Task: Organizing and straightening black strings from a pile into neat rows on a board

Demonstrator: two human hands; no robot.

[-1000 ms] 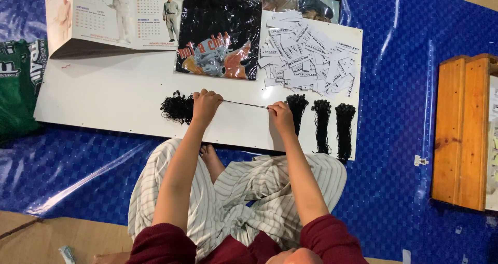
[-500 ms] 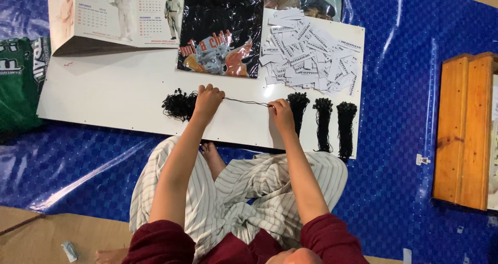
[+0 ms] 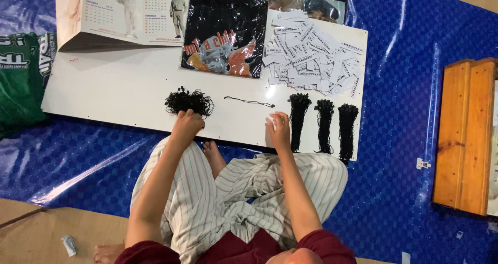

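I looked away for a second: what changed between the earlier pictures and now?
Both hands let go of the black string, which now lies loose on the white board. The left hand and right hand drew back toward the body. Tangled pile, bundles and tags stayed put.

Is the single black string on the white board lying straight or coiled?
Nearly straight: the single black string lies stretched out flat on the white board, touching neither hand.

An improvised home workshop for tagging garments, set up on the floor; a crinkled blue plastic tarp (image 3: pixel 394 155) covers the ground, with a low white board (image 3: pixel 119 92) laid on it as a desk; on it lie a heap of white paper tags (image 3: pixel 316 51), bundles of black looped strings (image 3: pixel 324 124), and a black printed T-shirt in clear plastic (image 3: pixel 223 30); a wooden crate (image 3: pixel 467 134) stands beside.
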